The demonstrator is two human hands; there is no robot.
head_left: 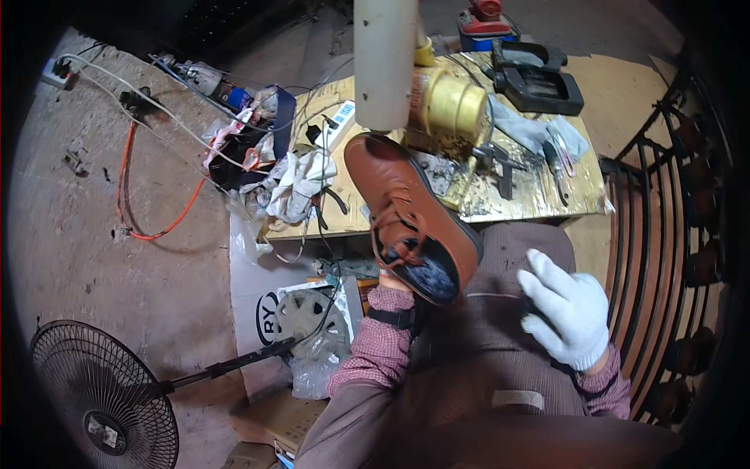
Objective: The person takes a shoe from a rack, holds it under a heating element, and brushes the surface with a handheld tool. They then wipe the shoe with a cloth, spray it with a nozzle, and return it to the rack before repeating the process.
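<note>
My left hand [394,285] is pushed inside the brown shoe [410,215], holding it up over my lap with the toe toward the yellow machine [449,109] on the workbench [539,195]; the hand itself is hidden, so I cannot tell its grip. My gloved right hand [569,309] rests open on my knee, holding nothing. I judge I am between passes on the shoe; the next move calls for steadying it with both hands.

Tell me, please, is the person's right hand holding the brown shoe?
No, the gloved right hand rests on the lap, apart from the brown shoe, which the left hand holds from inside.
</note>
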